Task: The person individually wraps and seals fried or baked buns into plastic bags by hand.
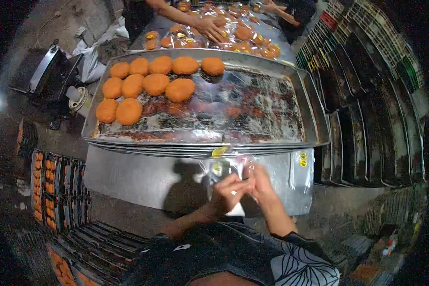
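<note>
Just in front of my body, my left hand (229,191) and my right hand (259,183) are close together with their fingers bent in. Both are closed on a clear plastic bag (217,168) that carries a yellow label. The bag spreads up from my fingers toward the front of a metal baking tray (195,137); what lies between my fingertips is partly hidden. On the left half of that tray sit several round, orange-brown buns (128,112), while its right half shows dark, scorched metal. Beneath my hands is a shiny metal tabletop (128,174).
Flat clear bags (301,183) with yellow labels lie to the right. Beyond the tray, another person's hand (209,28) rests among bagged buns (243,33). Dark trays stand in racks (367,138) at right; bun-filled trays (47,186) are stacked low on the left.
</note>
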`<action>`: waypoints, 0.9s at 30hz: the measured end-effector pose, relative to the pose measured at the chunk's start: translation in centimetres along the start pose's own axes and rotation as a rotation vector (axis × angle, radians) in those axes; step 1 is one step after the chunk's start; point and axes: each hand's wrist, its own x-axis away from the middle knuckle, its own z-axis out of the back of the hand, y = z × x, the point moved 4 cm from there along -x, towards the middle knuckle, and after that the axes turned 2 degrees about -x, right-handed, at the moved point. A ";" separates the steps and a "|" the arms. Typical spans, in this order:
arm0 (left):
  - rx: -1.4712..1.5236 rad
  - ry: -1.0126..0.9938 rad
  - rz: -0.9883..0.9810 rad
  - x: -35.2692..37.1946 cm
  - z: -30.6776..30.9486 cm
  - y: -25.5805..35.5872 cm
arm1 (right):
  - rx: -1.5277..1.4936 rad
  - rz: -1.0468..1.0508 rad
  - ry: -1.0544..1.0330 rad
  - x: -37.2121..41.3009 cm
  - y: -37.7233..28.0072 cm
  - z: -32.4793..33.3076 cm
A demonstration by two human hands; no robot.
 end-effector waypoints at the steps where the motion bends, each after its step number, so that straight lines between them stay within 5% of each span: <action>1: 0.023 0.001 0.125 -0.3 1.1 0.9 | 0.440 0.199 -0.212 -1.2 -2.2 -0.7; 2: -0.038 0.091 0.024 -0.8 3.0 0.0 | 0.013 0.471 -0.335 -0.9 -2.9 -6.0; 3: 0.091 0.338 0.052 -1.4 4.8 -2.3 | -0.307 0.387 -0.636 -1.0 -3.2 -9.8; 5: 1.364 0.747 0.587 -3.8 8.8 -7.3 | -0.378 0.004 -0.902 -1.8 -0.2 -14.9; 6: 1.362 0.760 0.576 -3.1 12.0 -8.5 | -0.373 -0.007 -0.912 -3.0 1.1 -17.0; 8: 1.000 0.748 0.337 -0.4 20.2 -10.6 | 0.551 -0.032 -0.802 -6.9 4.5 -20.6; 9: 0.815 0.730 0.227 0.1 22.9 -11.0 | 1.066 0.719 -1.158 -9.0 2.3 -24.8; 10: 0.808 0.734 0.227 -0.3 24.3 -10.3 | 1.346 0.802 -0.868 -13.6 2.6 -28.6; 12: 0.746 1.282 0.165 -0.1 27.6 -7.1 | 1.305 1.254 -0.593 -20.2 1.7 -37.6; 14: 0.739 1.330 0.256 0.1 27.9 -6.7 | 1.661 1.349 -0.520 -29.4 3.2 -42.3; 17: 0.720 1.294 0.400 1.9 29.0 -7.5 | 1.898 1.250 -0.489 -33.2 4.2 -42.6; 19: 0.772 1.227 0.225 2.6 29.7 -8.3 | 1.927 1.139 -0.507 -33.6 3.5 -39.9; 23: 0.765 1.190 0.215 1.0 30.0 -8.4 | 2.128 0.975 -0.435 -26.1 -0.5 -31.2; 25: 0.798 1.180 0.189 0.0 29.9 -8.6 | 1.913 0.908 -0.322 -25.4 -4.2 -26.4; 27: 0.959 1.119 -0.039 -1.6 29.9 -7.5 | 1.560 1.135 -0.157 -22.7 -8.0 -23.1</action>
